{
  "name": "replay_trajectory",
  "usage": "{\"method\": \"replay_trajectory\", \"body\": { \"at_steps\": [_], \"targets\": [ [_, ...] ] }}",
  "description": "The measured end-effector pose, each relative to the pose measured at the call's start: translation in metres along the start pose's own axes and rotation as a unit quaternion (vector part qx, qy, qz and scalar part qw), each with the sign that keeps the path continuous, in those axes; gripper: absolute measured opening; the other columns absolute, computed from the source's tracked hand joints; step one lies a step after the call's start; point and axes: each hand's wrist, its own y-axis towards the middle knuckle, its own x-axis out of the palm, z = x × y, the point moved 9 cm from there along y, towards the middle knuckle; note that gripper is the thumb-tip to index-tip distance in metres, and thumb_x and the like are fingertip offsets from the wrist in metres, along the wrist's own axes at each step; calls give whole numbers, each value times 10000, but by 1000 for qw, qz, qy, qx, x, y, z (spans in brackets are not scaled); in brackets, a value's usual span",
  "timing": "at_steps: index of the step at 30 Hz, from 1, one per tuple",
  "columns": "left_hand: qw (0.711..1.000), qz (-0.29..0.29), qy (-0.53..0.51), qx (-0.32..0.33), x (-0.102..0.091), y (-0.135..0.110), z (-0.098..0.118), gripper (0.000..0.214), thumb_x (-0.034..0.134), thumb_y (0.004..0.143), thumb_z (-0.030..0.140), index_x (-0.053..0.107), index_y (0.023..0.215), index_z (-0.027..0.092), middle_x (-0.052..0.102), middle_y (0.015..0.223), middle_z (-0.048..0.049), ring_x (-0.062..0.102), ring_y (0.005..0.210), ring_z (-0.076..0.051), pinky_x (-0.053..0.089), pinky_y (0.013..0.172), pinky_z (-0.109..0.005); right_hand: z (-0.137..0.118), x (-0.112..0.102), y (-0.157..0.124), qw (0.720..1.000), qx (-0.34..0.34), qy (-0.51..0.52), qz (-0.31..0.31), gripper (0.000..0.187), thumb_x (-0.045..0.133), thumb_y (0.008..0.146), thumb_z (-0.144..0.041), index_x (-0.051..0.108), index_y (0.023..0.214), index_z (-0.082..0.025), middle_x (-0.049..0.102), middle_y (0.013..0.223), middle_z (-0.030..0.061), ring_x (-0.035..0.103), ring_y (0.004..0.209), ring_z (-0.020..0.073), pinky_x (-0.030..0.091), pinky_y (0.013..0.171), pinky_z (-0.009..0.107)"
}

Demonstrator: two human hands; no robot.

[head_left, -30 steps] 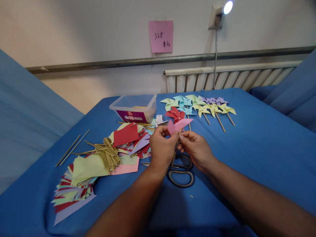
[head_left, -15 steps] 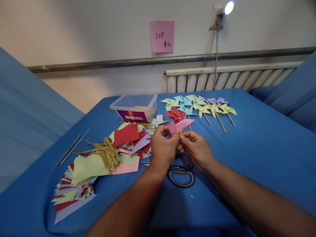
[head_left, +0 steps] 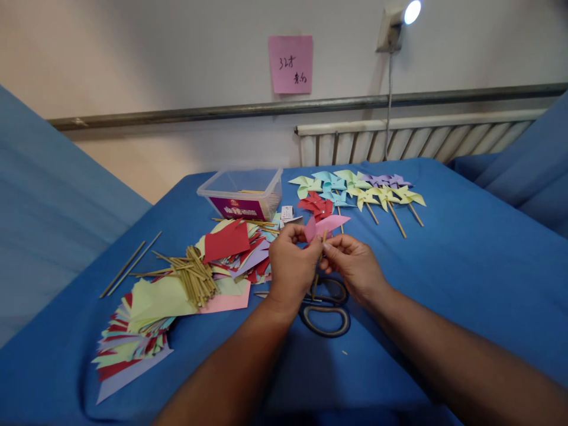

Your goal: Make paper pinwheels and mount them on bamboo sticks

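Both hands meet over the middle of the table around a pink paper pinwheel [head_left: 331, 223] and a thin brown stick [head_left: 316, 284]. My left hand [head_left: 293, 260] is closed on the pinwheel, its fingers behind the paper and its thumb near the stick. With thumb and fingertips my right hand [head_left: 352, 260] pinches the stick close to its top end, just below the pink blades. The stick slants down past the left hand. Beneath the hands lie scissors with black handles [head_left: 326, 319], their blades partly hidden by the left wrist.
Coloured paper pieces [head_left: 228, 239] and a pile of short sticks [head_left: 195, 278] lie to the left. A clear plastic box [head_left: 242, 195] stands behind them, beside a small white box [head_left: 287, 213]. Several finished pinwheels [head_left: 364, 195] lie at the back right. Two sticks [head_left: 128, 266] rest far left.
The lower part of the stick now shows more below the hands, over the scissors. Both hands keep nearly the same place and grip.
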Motion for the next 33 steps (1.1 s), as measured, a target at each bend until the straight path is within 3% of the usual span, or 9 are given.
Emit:
{"method": "replay_trajectory", "body": {
  "at_steps": [33],
  "targets": [
    [996, -33, 33, 77, -1, 1, 16, 108, 719, 702, 212, 614, 700, 191, 635, 686, 33, 580, 682, -135, 448, 691, -260, -14, 4, 1, 999, -41, -30, -18, 324, 784, 694, -466, 610, 674, -193, 604, 493, -39, 532, 439, 96, 440, 456, 220]
  ]
}}
